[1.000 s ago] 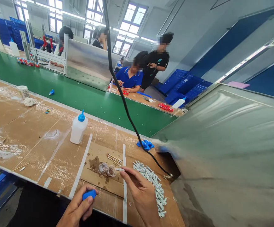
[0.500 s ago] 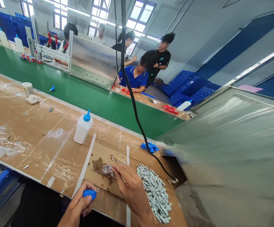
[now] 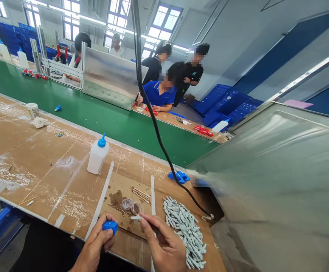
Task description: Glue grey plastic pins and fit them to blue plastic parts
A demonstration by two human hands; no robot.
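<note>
My left hand (image 3: 95, 241) is closed round a small blue plastic piece (image 3: 110, 226) at the near edge of the bench. Between the thumb and forefinger of my right hand (image 3: 167, 243) is a small light-grey plastic part (image 3: 135, 218), its tip pointing left towards the blue piece but apart from it. Just beyond the part, two small round clear dishes (image 3: 127, 204) rest on a stained cardboard sheet (image 3: 115, 215). Several thin sticks (image 3: 141, 194) with dark tips lie behind the dishes. To the right of my right hand spreads a heap of similar grey parts (image 3: 184, 230).
A white bottle with a blue cap (image 3: 98, 156) stands left of the cardboard. Blue pieces (image 3: 179, 176) lie at the back, under a hanging black cable (image 3: 160, 139). Beyond runs a green belt (image 3: 110, 117), with co-workers across it. A metal panel (image 3: 278, 181) bounds the right side.
My right hand has drawn back from the dishes towards me, and the grey part in its fingertips now shows. Both dishes are uncovered. My left hand still grips the blue piece, slightly turned.
</note>
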